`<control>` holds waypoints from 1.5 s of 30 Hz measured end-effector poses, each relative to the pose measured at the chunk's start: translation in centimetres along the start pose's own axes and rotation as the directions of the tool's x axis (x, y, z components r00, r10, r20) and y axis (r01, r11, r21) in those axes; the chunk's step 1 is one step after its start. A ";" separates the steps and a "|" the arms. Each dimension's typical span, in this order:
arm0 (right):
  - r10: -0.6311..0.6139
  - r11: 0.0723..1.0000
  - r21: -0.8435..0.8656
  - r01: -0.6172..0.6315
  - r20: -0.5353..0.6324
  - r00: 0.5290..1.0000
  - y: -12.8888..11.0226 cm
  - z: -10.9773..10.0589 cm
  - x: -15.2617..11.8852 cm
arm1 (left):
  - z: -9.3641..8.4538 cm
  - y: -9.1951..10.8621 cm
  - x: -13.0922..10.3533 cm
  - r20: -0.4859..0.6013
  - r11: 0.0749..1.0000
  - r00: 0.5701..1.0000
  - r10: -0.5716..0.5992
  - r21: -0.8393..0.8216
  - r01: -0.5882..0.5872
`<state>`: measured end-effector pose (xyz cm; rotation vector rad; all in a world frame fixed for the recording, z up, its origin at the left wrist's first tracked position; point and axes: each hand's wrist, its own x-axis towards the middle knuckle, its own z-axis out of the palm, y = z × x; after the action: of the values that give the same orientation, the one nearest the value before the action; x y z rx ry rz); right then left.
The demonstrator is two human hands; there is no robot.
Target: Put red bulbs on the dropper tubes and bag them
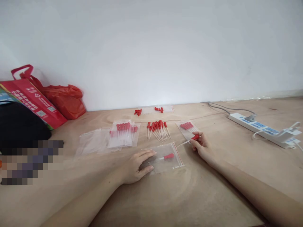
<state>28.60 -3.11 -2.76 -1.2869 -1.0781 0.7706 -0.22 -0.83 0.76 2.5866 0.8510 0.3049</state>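
Note:
A clear zip-lock bag (158, 164) lies flat in front of me, with one red-bulbed dropper inside it. My left hand (139, 165) holds the bag's left end against the table, thumb and fingers spread over it. Pinched by its red bulb, another dropper (195, 137) is in my right hand (201, 145). Its clear tip points left, at the bag's red-striped opening edge; whether the tip is inside I cannot tell. Behind the bag lies a pile of loose droppers (156, 126). A bag with several droppers (188, 125) rests just beyond my right hand.
Filled dropper bags (124, 132) overlap flat bags (91, 142) at left. Loose red bulbs (138, 112) and another bag (168, 108) lie near the wall. A power strip (262, 129) with cables stands right; red bags (63, 97) and a black item (22, 126) sit left.

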 end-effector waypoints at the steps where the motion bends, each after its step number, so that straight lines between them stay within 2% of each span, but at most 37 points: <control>1: -0.006 1.000 -0.007 0.006 0.018 1.000 -0.1 0.3 -0.2 | 0.0 0.0 0.0 0.001 1.000 1.000 -0.002 0.002 0.002; 4: -0.007 1.000 -0.006 0.008 0.111 0.994 -0.3 0.8 -0.8 | 0.0 -0.1 0.0 -0.003 1.000 1.000 0.001 -0.002 -0.001; 8: -0.049 0.997 -0.044 0.062 0.263 0.963 -0.1 0.8 -1.4 | 0.0 -0.1 0.1 -0.017 1.000 0.999 0.027 -0.012 -0.027; 11: -0.093 0.974 -0.158 0.160 0.362 0.927 -0.3 0.6 -1.6 | 0.1 -0.2 0.1 -0.025 0.999 0.999 0.035 -0.011 -0.035; 14: -0.155 0.913 -0.272 0.305 0.460 0.874 -0.8 0.5 -1.3 | 0.1 -0.1 0.0 -0.023 1.000 0.999 0.029 -0.010 -0.029; 17: -0.203 0.871 -0.302 0.387 0.497 0.844 -1.1 0.6 -0.7 | 0.0 0.0 0.0 -0.018 1.000 1.000 0.021 -0.012 -0.022; 22: -0.198 0.850 -0.338 0.405 0.506 0.839 -0.5 1.1 0.2 | 0.0 0.1 0.1 -0.021 0.999 0.999 0.031 -0.024 -0.031; 27: -0.175 0.765 -0.449 0.462 0.546 0.820 -0.6 2.3 -0.1 | 0.1 -0.1 0.1 -0.002 0.999 1.000 0.026 -0.027 -0.026; 31: -0.161 0.684 -0.493 0.537 0.616 0.771 -1.2 2.7 -0.9 | 0.2 -0.2 0.1 -0.013 0.998 0.999 0.044 -0.033 -0.045; 33: -0.173 0.690 -0.468 0.553 0.635 0.753 -1.3 2.5 -0.8 | 0.2 -0.2 0.1 -0.014 0.998 0.998 0.054 -0.033 -0.055; 35: -0.193 0.753 -0.422 0.506 0.593 0.782 -1.2 2.2 0.0 | 0.2 -0.2 0.1 -0.023 0.997 0.998 0.065 -0.040 -0.066; 38: -0.148 0.845 -0.420 0.331 0.410 0.900 -1.1 2.3 2.6 | 0.3 -0.2 0.2 -0.049 0.995 0.996 0.070 -0.065 -0.074; 39: -0.107 0.843 -0.467 0.268 0.342 0.934 -1.0 2.6 3.6 | 0.3 -0.2 0.2 -0.057 0.995 0.996 0.067 -0.075 -0.071; 41: -0.034 0.781 -0.598 0.178 0.243 0.969 -1.0 3.8 5.7 | 0.3 -0.2 0.2 -0.072 0.993 0.996 0.055 -0.098 -0.062; 43: -0.001 0.721 -0.682 0.121 0.174 0.985 -0.9 5.3 7.4 | 0.2 -0.2 0.2 -0.078 0.992 0.996 0.042 -0.119 -0.051; 45: 0.016 0.700 -0.709 0.088 0.138 0.990 -0.9 6.9 8.8 | 0.2 -0.1 0.1 -0.075 0.990 0.996 0.038 -0.132 -0.048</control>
<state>25.09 7.37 -0.59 -1.8789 -1.6026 0.3985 -0.13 -0.74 0.57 2.4845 0.7721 0.4553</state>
